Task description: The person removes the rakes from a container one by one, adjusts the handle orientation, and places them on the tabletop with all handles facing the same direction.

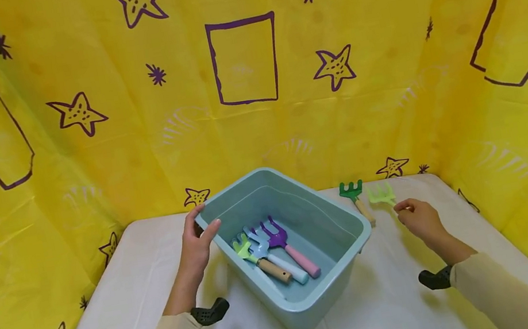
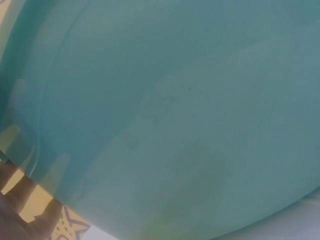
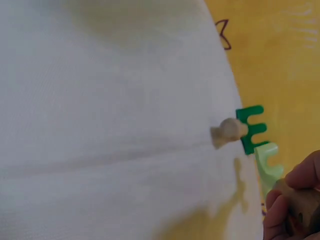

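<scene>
My left hand (image 1: 196, 250) grips the left rim of a blue-green plastic bin (image 1: 319, 304), its thumb lying over the edge. Inside the bin are a light green hand rake with a wooden handle (image 1: 273, 270), a light blue garden fork (image 1: 289, 268) and a purple fork with a pink handle (image 1: 303, 261). Over the table's right side, my right hand (image 1: 421, 221) holds another light green hand rake (image 1: 381, 195) by its wooden handle (image 3: 302, 200), tines pointing away. Just left of it is a dark green hand rake (image 1: 351, 191) with a wooden handle.
A white table (image 1: 125, 304) carries the bin and the dark green rake, which lies near the far edge. Yellow cloth walls (image 1: 259, 136) with drawn stars stand at the back and both sides. Black straps (image 1: 436, 279) sit on both wrists.
</scene>
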Motion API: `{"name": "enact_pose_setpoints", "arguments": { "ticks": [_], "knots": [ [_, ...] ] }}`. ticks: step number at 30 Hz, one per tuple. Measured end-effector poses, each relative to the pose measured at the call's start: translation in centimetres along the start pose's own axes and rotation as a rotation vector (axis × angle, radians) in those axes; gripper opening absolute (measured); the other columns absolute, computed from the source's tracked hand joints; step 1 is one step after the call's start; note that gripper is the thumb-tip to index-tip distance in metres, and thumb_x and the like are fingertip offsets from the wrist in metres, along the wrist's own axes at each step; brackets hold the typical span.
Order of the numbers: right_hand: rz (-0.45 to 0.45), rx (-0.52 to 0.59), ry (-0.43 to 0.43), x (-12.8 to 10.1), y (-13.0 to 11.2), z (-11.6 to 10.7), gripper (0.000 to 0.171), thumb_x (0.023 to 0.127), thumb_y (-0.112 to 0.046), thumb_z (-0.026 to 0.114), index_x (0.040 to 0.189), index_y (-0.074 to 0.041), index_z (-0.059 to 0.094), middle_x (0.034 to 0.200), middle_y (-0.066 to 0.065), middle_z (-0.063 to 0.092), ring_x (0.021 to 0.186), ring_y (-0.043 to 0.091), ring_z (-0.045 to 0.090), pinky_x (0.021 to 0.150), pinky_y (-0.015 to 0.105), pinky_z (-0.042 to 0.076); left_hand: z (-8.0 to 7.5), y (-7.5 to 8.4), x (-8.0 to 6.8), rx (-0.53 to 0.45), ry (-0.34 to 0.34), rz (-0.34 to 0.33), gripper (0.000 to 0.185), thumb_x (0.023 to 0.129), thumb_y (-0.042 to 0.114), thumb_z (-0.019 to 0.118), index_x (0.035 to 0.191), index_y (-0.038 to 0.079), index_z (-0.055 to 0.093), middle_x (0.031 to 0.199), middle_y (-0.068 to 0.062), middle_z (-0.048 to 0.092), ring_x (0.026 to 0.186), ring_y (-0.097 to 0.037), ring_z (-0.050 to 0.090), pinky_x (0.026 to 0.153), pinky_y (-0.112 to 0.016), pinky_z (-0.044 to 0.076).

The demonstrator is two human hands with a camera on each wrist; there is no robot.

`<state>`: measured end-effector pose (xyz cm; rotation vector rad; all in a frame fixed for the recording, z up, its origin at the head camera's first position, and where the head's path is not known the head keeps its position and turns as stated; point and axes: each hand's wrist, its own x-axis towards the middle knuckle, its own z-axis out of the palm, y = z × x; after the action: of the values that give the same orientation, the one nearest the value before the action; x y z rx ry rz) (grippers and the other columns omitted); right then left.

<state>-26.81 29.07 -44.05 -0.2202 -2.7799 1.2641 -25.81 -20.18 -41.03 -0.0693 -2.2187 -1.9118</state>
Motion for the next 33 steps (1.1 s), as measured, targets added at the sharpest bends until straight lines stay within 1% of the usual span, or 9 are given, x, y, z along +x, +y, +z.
{"name": "enact_pose_setpoints", "arguments": {
  "ticks": [5, 12, 15, 18, 20, 22, 27, 30, 33],
  "knots": [
    [0.015, -0.025, 0.024, 0.7, 1.8, 0.6, 0.029, 0.093, -0.011, 0.049, 0.115, 0.005, 0.06, 0.094, 0.017, 0.057, 0.078, 0.028, 0.051, 0.059, 0.031, 0.043, 0.1, 0.0, 0.1, 0.01, -0.006, 0.004, 0.061, 0.096, 0.03, 0.061, 0.147, 0.022, 0.03, 0.151, -0.011, 0.032, 0.134, -0.034, 0.032, 0.108, -0.057, 0.029],
    [-0.027, -0.058, 0.037, 1.4, 2.9, 1.6, 0.025, 0.093, -0.009, 0.05, 0.109, 0.005, 0.062, 0.089, 0.017, 0.058, 0.078, 0.03, 0.052, 0.061, 0.033, 0.041, -0.2, 0.1, 0.1, 0.018, -0.008, -0.021, 0.06, 0.097, 0.027, 0.06, 0.148, 0.022, 0.028, 0.153, -0.01, 0.029, 0.136, -0.035, 0.03, 0.108, -0.058, 0.028],
    [-0.077, -0.108, 0.032, 1.3, 3.5, 1.8, 0.024, 0.09, -0.006, 0.052, 0.107, 0.006, 0.064, 0.092, 0.019, 0.06, 0.079, 0.031, 0.052, 0.064, 0.036, 0.042, -0.3, 0.2, 0.2, 0.015, -0.021, -0.033, 0.062, 0.097, 0.026, 0.059, 0.15, 0.02, 0.026, 0.154, -0.012, 0.027, 0.137, -0.036, 0.028, 0.108, -0.059, 0.026],
    [-0.17, -0.154, 0.038, 1.1, 4.0, 1.8, 0.022, 0.089, -0.002, 0.054, 0.105, 0.008, 0.066, 0.099, 0.025, 0.063, 0.084, 0.035, 0.055, 0.072, 0.044, 0.046, -0.3, 0.2, 0.2, 0.016, -0.028, -0.035, 0.064, 0.097, 0.026, 0.059, 0.15, 0.019, 0.025, 0.155, -0.013, 0.025, 0.138, -0.037, 0.026, 0.109, -0.06, 0.024],
    [-0.218, -0.193, 0.033, 0.9, 4.3, 1.7, 0.024, 0.088, -0.001, 0.055, 0.107, 0.008, 0.067, 0.102, 0.028, 0.062, 0.087, 0.037, 0.055, 0.077, 0.05, 0.046, -0.4, 0.2, 0.2, 0.018, -0.027, -0.032, 0.064, 0.097, 0.027, 0.06, 0.15, 0.019, 0.026, 0.155, -0.012, 0.026, 0.138, -0.037, 0.027, 0.109, -0.06, 0.024],
    [-0.259, -0.254, 0.019, 0.6, 4.4, 1.4, 0.028, 0.086, -0.001, 0.057, 0.111, 0.008, 0.066, 0.099, 0.03, 0.06, 0.086, 0.039, 0.056, 0.077, 0.053, 0.046, -0.3, 0.2, 0.2, 0.021, -0.025, -0.028, 0.064, 0.096, 0.029, 0.06, 0.15, 0.02, 0.027, 0.154, -0.011, 0.027, 0.138, -0.036, 0.027, 0.109, -0.061, 0.024],
    [-0.309, -0.397, -0.033, -0.8, 4.4, 0.4, 0.042, 0.077, 0.001, 0.062, 0.118, 0.008, 0.062, 0.085, 0.021, 0.055, 0.07, 0.031, 0.05, 0.062, 0.044, 0.044, -0.1, 0.3, 0.0, 0.026, -0.014, -0.009, 0.06, 0.096, 0.029, 0.06, 0.148, 0.022, 0.029, 0.153, -0.009, 0.029, 0.136, -0.035, 0.029, 0.107, -0.061, 0.026],
    [-0.344, -0.435, -0.041, -1.6, 4.3, -0.1, 0.044, 0.077, 0.0, 0.064, 0.119, 0.008, 0.062, 0.077, 0.012, 0.052, 0.066, 0.025, 0.046, 0.057, 0.037, 0.039, -0.1, 0.4, -0.1, 0.028, -0.01, -0.003, 0.06, 0.096, 0.029, 0.06, 0.148, 0.022, 0.029, 0.153, -0.01, 0.029, 0.136, -0.036, 0.029, 0.107, -0.061, 0.027],
    [-0.365, -0.461, -0.042, -2.1, 4.3, -0.3, 0.043, 0.079, -0.002, 0.065, 0.121, 0.008, 0.062, 0.074, 0.006, 0.05, 0.066, 0.023, 0.044, 0.057, 0.035, 0.036, -0.1, 0.3, -0.1, 0.023, -0.008, -0.004, 0.06, 0.096, 0.03, 0.061, 0.148, 0.023, 0.029, 0.152, -0.01, 0.029, 0.136, -0.036, 0.03, 0.107, -0.06, 0.028]
  ]
}}
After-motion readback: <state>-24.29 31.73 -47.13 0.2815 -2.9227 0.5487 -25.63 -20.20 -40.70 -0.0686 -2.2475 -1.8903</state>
